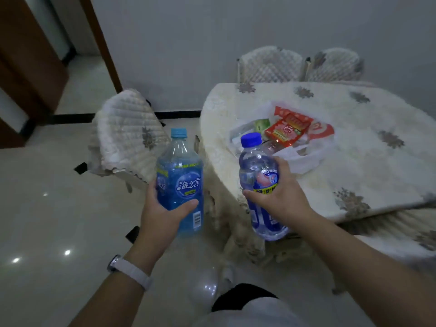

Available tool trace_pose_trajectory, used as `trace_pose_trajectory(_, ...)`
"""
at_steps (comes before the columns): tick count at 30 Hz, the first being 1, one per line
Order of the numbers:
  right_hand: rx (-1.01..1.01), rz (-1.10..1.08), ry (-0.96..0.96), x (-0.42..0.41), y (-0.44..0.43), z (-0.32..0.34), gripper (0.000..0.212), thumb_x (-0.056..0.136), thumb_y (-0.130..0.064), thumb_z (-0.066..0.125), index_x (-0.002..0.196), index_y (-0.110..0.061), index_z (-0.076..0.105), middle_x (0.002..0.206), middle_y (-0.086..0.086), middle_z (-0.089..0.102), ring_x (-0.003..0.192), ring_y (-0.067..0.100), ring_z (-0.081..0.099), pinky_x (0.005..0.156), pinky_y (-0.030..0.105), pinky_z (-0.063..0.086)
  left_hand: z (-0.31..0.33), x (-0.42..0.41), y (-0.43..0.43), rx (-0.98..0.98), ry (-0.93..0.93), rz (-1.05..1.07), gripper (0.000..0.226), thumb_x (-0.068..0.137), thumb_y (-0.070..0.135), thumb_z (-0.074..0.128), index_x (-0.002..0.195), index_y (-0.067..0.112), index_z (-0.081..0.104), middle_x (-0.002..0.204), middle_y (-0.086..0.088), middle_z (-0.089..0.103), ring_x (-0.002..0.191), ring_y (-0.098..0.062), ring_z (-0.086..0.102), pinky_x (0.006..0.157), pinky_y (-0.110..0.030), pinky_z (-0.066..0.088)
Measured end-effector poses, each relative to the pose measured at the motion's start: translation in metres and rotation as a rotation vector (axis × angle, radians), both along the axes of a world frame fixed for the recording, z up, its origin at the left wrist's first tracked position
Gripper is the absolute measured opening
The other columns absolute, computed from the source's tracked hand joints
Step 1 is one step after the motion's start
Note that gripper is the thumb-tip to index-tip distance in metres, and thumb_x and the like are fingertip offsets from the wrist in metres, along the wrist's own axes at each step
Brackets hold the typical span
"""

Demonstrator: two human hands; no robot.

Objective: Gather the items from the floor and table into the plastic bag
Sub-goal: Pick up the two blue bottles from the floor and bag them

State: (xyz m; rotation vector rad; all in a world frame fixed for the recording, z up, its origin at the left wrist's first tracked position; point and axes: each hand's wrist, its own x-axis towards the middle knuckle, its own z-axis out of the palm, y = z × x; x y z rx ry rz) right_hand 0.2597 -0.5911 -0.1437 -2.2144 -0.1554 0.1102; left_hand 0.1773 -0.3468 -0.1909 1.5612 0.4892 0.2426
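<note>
- A person stands at the edge of a round table [354,161] draped in a pale patterned cloth, looking down at both of their own hands, each carrying a drink bottle.
- The left hand [162,215] wraps the lower half of a tall bottle of blue drink [180,180] with a light-blue cap; the thumb crosses the front of the label and the other fingers curl behind it, out of sight. A pale watch band [132,272] sits on that wrist.
- The right hand [280,199] clasps a clear bottle with a dark-blue cap [258,180] around its middle — fingers closed round the label, back of the hand towards the camera.
- Both bottles are held upright in the air, near the table's edge, the left one above the glossy floor [47,220].
- The plastic bag [304,159], white and thin, lies on the table just beyond the right-hand bottle; it holds a red snack packet [286,131] and a green item [262,125] (its opening is hard to make out).
- Judged step: carrying the two bottles to the bag. The next move likely calls for reaching forward and finding the bag's mouth — with both hands full, one bottle may need setting down first.
- Both forearms reach forward, elbows bent, wrists level.
- A cloth-covered chair [127,135] stands to the left of the table.
</note>
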Motion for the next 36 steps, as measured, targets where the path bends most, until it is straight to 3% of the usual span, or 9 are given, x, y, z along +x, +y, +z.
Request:
trace_pose_trajectory(5, 0.029, -0.176, 0.054, 0.043, -0.013, -0.019, 0.082, 0.064, -0.041, 0.088, 0.118, -0.05, 0.027, 0.1, -0.029, 0.053, 0.085, -0.015, 0.055, 0.067, 0.01, 0.039, -0.01, 0.07, -0.009, 0.001, 0.067, -0.156, 0.082, 0.064, 0.012, 0.091, 0.132, 0.023, 0.047, 0.124, 0.004, 0.064, 0.108, -0.011, 0.066, 0.087, -0.038, 0.057)
trace_pose_trajectory(8, 0.051, -0.231, 0.086, 0.074, -0.016, -0.026, 0.083, 0.063, -0.045, 0.087, 0.121, -0.05, 0.027, 0.101, -0.026, 0.054, 0.088, -0.006, 0.058, 0.067, 0.014, 0.041, -0.008, 0.112, -0.016, -0.003, 0.116, -0.235, 0.077, 0.068, 0.005, 0.087, 0.131, 0.024, 0.048, 0.119, 0.006, 0.065, 0.1, -0.007, 0.068, 0.074, -0.026, 0.059)
trace_pose_trajectory(11, 0.066, -0.259, 0.094, 0.11, -0.02, -0.029, 0.084, 0.064, -0.047, 0.086, 0.124, -0.049, 0.027, 0.103, -0.026, 0.051, 0.089, -0.001, 0.058, 0.069, 0.016, 0.042, -0.005, 0.158, -0.021, 0.054, 0.152, -0.328, 0.08, 0.064, 0.013, 0.091, 0.131, 0.025, 0.05, 0.118, 0.006, 0.067, 0.1, -0.009, 0.069, 0.078, -0.031, 0.059)
trace_pose_trajectory(14, 0.076, -0.299, 0.092, 0.141, -0.026, -0.022, 0.083, 0.065, -0.046, 0.086, 0.123, -0.049, 0.027, 0.102, -0.028, 0.048, 0.084, -0.008, 0.055, 0.069, 0.014, 0.041, -0.004, 0.204, -0.032, 0.089, 0.167, -0.391, 0.074, 0.066, 0.014, 0.089, 0.128, 0.029, 0.051, 0.116, 0.011, 0.067, 0.099, -0.006, 0.068, 0.079, -0.031, 0.058)
trace_pose_trajectory(17, 0.092, -0.367, 0.09, 0.162, -0.039, -0.019, 0.082, 0.066, -0.044, 0.086, 0.124, -0.047, 0.028, 0.1, -0.028, 0.05, 0.081, -0.014, 0.052, 0.063, 0.008, 0.038, -0.006, 0.239, -0.049, 0.082, 0.215, -0.52, 0.068, 0.068, 0.008, 0.086, 0.124, 0.028, 0.052, 0.114, 0.009, 0.067, 0.09, -0.001, 0.069, 0.066, -0.02, 0.056)
trace_pose_trajectory(25, 0.107, -0.635, 0.148, 0.183, -0.064, -0.017, 0.078, 0.069, -0.034, 0.087, 0.118, -0.043, 0.027, 0.091, -0.029, 0.051, 0.074, -0.011, 0.055, 0.06, 0.013, 0.042, -0.029, 0.328, -0.088, 0.109, 0.295, -0.779, 0.07, 0.067, 0.016, 0.089, 0.125, 0.028, 0.051, 0.113, 0.009, 0.068, 0.095, -0.009, 0.069, 0.074, -0.029, 0.057)
trace_pose_trajectory(30, 0.098, -0.81, 0.175, 0.187, -0.049, -0.015, 0.078, 0.067, -0.035, 0.087, 0.118, -0.044, 0.029, 0.094, -0.025, 0.057, 0.079, -0.007, 0.061, 0.065, 0.018, 0.048, -0.041, 0.387, -0.103, 0.094, 0.278, -0.899, 0.067, 0.068, 0.015, 0.088, 0.124, 0.028, 0.053, 0.111, 0.01, 0.069, 0.094, -0.007, 0.069, 0.068, -0.021, 0.055)
trace_pose_trajectory(36, 0.068, -0.895, 0.23, 0.217, -0.008, -0.02, 0.075, 0.068, -0.037, 0.087, 0.118, -0.044, 0.031, 0.097, -0.023, 0.059, 0.082, -0.001, 0.063, 0.071, 0.027, 0.053, -0.054, 0.457, -0.091, 0.094, 0.282, -0.988, 0.051, 0.073, 0.016, 0.085, 0.107, 0.032, 0.05, 0.099, 0.014, 0.064, 0.085, 0.001, 0.062, 0.063, -0.018, 0.046)
